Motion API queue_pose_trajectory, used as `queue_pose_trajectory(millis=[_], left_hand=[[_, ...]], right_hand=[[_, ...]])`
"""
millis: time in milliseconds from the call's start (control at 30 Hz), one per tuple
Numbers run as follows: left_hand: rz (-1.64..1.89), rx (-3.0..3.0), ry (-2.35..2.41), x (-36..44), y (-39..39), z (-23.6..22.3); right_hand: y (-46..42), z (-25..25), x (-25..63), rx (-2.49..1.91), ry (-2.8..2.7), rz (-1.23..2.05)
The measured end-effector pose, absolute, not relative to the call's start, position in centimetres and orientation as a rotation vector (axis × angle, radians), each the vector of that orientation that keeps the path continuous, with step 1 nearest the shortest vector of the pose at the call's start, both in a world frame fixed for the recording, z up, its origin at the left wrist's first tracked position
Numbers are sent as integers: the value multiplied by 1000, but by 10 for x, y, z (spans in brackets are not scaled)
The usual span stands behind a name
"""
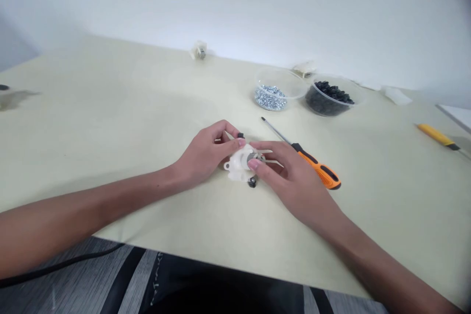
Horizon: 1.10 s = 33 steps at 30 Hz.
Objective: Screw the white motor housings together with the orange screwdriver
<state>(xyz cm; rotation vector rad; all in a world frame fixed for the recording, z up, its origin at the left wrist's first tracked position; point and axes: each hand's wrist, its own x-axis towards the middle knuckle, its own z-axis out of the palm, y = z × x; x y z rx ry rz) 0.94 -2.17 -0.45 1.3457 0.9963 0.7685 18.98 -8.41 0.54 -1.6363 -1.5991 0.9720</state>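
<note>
A small white plastic housing (237,167) rests on the pale table (110,122) near the front middle. My left hand (204,154) is closed on its left side, thumb and fingers pinched around it. My right hand (290,181) comes in from the right, thumb pressed on the part's metal centre, with thin tweezer-like metal prongs (270,156) between its fingers. Two small black pieces (252,182) lie against the housing, one at the top and one at the bottom.
An orange-and-black screwdriver (312,166) lies just right of my right hand. Behind stand a clear tub of silver screws (271,96) and a tub of black parts (329,95). A yellow tool (437,136) lies far right. A small white part (199,50) sits by the wall.
</note>
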Motion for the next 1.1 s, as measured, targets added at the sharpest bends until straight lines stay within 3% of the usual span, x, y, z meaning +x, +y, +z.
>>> queue_pose_trajectory(millis=[867, 1100], left_hand=[[676, 1316, 886, 5, -4, -7], [685, 1251, 810, 4, -5, -13]], right_hand=[[-80, 9, 193, -1629, -1527, 1006], [-80, 5, 195, -1525, -1647, 864]])
